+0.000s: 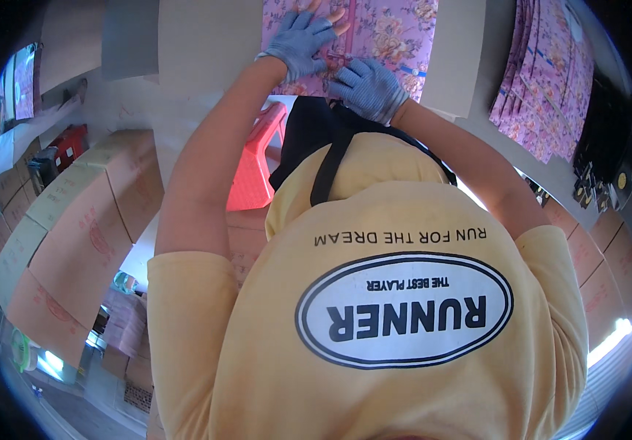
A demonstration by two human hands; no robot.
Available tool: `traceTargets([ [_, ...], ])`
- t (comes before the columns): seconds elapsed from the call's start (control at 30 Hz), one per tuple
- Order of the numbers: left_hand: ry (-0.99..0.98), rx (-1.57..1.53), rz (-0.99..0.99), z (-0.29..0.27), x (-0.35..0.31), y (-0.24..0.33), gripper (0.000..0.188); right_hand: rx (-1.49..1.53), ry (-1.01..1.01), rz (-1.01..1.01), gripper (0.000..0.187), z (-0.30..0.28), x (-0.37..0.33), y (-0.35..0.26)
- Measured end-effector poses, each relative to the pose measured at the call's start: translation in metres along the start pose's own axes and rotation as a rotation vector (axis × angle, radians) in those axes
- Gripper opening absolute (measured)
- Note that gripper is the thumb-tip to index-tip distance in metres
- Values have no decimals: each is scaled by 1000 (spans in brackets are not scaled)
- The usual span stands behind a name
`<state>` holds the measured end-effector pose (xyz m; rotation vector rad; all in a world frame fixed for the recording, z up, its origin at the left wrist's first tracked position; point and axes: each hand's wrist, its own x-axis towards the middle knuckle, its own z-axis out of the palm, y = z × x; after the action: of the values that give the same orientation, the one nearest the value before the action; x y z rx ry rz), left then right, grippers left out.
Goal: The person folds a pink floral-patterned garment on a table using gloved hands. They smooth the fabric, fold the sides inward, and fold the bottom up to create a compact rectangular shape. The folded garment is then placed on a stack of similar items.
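Note:
A purple sheet-like piece with a floral print (pixel 396 33) lies flat on the table under both hands. A darker pink strip (pixel 350 29) runs down its middle. My left hand (pixel 301 42), in a grey-blue glove with bare fingertips, rests on it with fingers spread. Close beside it, at the near edge, my right hand (pixel 371 89) wears a similar glove. Its fingers are bent and together near the lower end of the strip; what they pinch, if anything, is hidden. A small blue-and-white mark (pixel 413 71) shows on the print right of that hand.
A fanned stack of similar purple floral pieces (pixel 543 81) lies on the right, beside black items with gold-coloured parts (pixel 598 180). Grey board (pixel 459 59) lies under the work. A red plastic stool (pixel 257 165) and stacked cardboard boxes (pixel 81 235) stand lower left.

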<state>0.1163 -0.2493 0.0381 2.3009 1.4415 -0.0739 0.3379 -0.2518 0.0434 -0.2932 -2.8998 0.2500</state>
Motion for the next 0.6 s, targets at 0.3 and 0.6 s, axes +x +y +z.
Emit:
traceTargets([
  [0.3, 24, 84, 13, 13, -4, 6, 104, -4, 21, 100, 31, -9, -8, -16],
  [0.6, -75, 120, -47, 2, -6, 15, 109, 73, 42, 98, 35, -2, -28, -15],
])
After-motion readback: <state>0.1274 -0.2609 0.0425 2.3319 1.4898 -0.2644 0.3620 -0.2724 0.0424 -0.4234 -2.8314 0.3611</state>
